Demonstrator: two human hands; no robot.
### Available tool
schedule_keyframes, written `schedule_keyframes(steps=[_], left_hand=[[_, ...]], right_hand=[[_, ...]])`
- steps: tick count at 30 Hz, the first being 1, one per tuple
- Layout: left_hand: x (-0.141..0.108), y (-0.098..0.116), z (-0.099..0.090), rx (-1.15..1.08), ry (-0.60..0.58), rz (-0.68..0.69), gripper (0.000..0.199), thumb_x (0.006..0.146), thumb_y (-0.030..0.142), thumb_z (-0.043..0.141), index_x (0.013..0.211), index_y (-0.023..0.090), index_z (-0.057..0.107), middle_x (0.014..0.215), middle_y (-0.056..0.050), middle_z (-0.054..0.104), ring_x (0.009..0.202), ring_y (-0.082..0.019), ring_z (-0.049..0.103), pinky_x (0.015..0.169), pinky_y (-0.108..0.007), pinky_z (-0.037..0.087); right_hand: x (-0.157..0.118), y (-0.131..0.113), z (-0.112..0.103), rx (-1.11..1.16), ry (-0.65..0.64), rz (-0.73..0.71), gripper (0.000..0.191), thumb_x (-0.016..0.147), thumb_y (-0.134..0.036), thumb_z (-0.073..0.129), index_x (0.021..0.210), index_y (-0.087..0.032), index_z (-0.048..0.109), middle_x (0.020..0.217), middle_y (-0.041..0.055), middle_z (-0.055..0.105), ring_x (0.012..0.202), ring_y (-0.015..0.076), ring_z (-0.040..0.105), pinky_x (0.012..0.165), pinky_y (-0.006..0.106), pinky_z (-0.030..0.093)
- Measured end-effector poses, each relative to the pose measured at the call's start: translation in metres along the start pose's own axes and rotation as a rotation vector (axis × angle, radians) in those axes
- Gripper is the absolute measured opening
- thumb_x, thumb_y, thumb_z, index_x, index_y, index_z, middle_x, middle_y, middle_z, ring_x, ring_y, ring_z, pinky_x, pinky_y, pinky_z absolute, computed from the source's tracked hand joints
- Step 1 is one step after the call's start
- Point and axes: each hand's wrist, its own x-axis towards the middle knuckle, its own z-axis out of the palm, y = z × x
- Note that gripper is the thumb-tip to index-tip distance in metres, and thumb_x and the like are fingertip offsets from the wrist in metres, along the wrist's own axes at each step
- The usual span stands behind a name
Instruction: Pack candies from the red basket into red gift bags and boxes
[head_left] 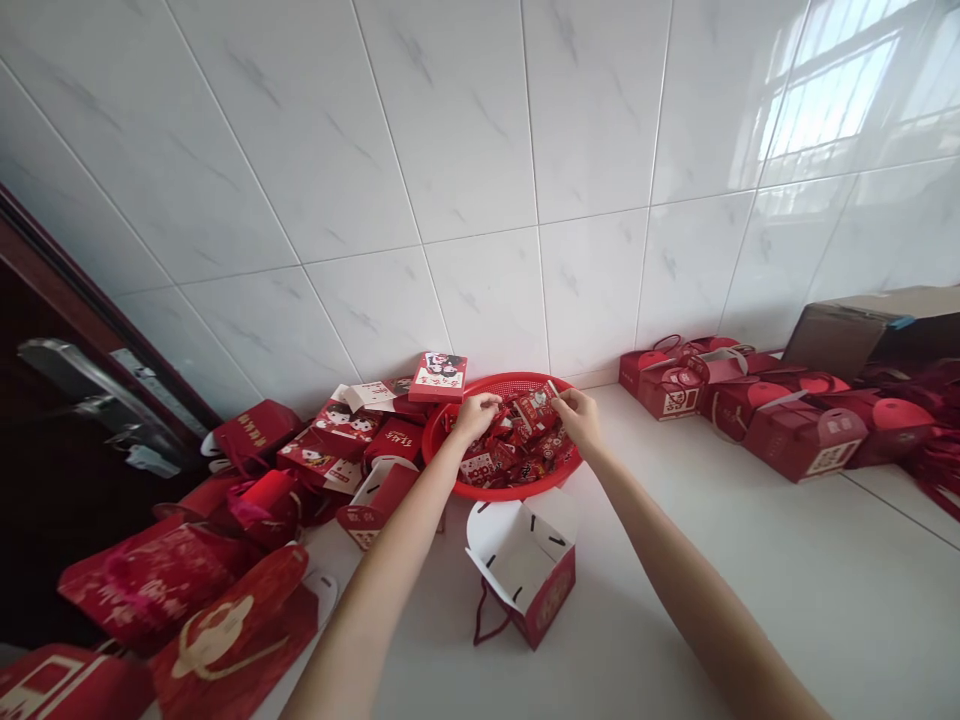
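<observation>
A red plastic basket (480, 492) with a perforated rim stands against the tiled wall, filled with small red wrapped candies (525, 455). Over its right side, my right hand (579, 415) pinches a red candy packet (536, 408) between thumb and fingers. My left hand (477, 414) is over the basket's left side, its fingers pressed together; what they hold, if anything, I cannot make out. In front of the basket, an open red gift box (553, 598) stands upright with white inner walls, its flaps up and a cord handle hanging at its left.
Red boxes and bags (247, 500) crowd the left side, with a flat printed box (439, 378) on top beside the basket. Several handled red boxes (795, 435) stand at right, near a large cardboard box (847, 325). A dark door with a metal handle (97, 390) is far left.
</observation>
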Motion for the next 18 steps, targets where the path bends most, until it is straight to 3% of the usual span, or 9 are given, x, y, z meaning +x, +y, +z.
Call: schedule_keyframes(steps=[7, 11, 13, 18], left_hand=[[-0.002, -0.009, 0.006, 0.267, -0.086, -0.044, 0.022, 0.066, 0.012, 0.078, 0.086, 0.020, 0.075, 0.116, -0.009, 0.076, 0.112, -0.030, 0.068, 0.094, -0.035, 0.050], [0.001, -0.009, 0.013, 0.336, -0.081, -0.048, 0.009, 0.066, 0.016, 0.076, 0.068, 0.019, 0.068, 0.105, -0.009, 0.077, 0.105, -0.030, 0.069, 0.088, -0.034, 0.049], [0.003, -0.009, 0.014, 0.330, -0.069, -0.047, 0.013, 0.068, 0.019, 0.074, 0.060, 0.019, 0.064, 0.093, -0.008, 0.077, 0.094, -0.029, 0.070, 0.082, -0.033, 0.049], [0.007, -0.013, 0.008, 0.192, 0.018, -0.013, 0.012, 0.075, 0.017, 0.061, 0.063, 0.018, 0.065, 0.068, -0.001, 0.069, 0.073, -0.022, 0.065, 0.068, -0.029, 0.045]], right_hand=[[-0.001, -0.004, 0.000, 0.123, -0.001, 0.047, 0.026, 0.064, -0.041, 0.064, 0.057, -0.022, 0.048, 0.057, -0.0001, 0.054, 0.055, 0.0144, 0.048, 0.049, 0.026, 0.037], [0.000, -0.002, 0.001, 0.227, 0.001, 0.044, 0.024, 0.061, -0.042, 0.065, 0.062, -0.021, 0.053, 0.059, 0.0001, 0.058, 0.057, 0.0160, 0.054, 0.051, 0.026, 0.042], [0.000, -0.001, 0.001, 0.275, -0.016, 0.068, 0.022, 0.061, -0.041, 0.064, 0.064, -0.021, 0.056, 0.060, 0.0002, 0.061, 0.058, 0.0171, 0.057, 0.053, 0.027, 0.044], [0.001, 0.000, 0.001, 0.324, -0.058, 0.096, 0.019, 0.062, -0.039, 0.066, 0.064, -0.021, 0.061, 0.060, 0.0008, 0.064, 0.057, 0.0176, 0.058, 0.053, 0.029, 0.045]])
